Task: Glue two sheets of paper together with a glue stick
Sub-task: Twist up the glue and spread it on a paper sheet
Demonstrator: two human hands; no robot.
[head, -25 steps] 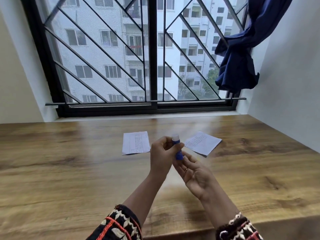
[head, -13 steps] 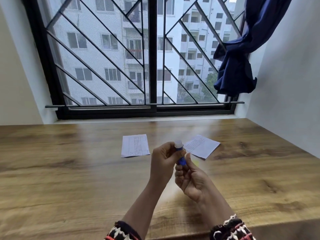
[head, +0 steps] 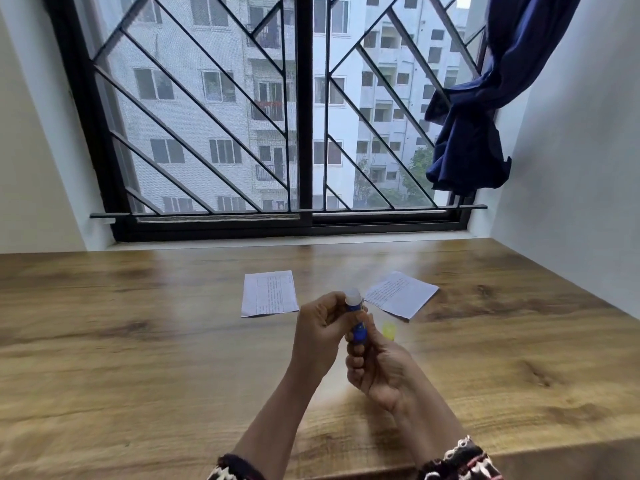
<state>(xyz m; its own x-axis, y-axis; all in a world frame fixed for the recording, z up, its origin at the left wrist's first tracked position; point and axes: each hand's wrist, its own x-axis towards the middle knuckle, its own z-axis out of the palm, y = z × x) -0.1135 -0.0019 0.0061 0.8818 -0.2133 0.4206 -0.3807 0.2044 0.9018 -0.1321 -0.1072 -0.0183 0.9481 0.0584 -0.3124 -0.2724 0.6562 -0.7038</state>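
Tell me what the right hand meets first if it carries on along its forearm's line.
Most likely the left hand, gripping the same glue stick just ahead of the right hand. Past it lies the left sheet, though height above the desk is unclear.

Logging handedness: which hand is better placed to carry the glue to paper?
Probably left: left hand grips the glue stick high up; right hand only pinches its base; left sheet lies just beyond.

Wooden table (head: 138, 358) below a barred window (head: 304, 133).
A blue curtain (head: 467, 150) hangs knotted at the window's right; white walls (head: 571, 150) flank it, apartment blocks (head: 207, 116) outside.
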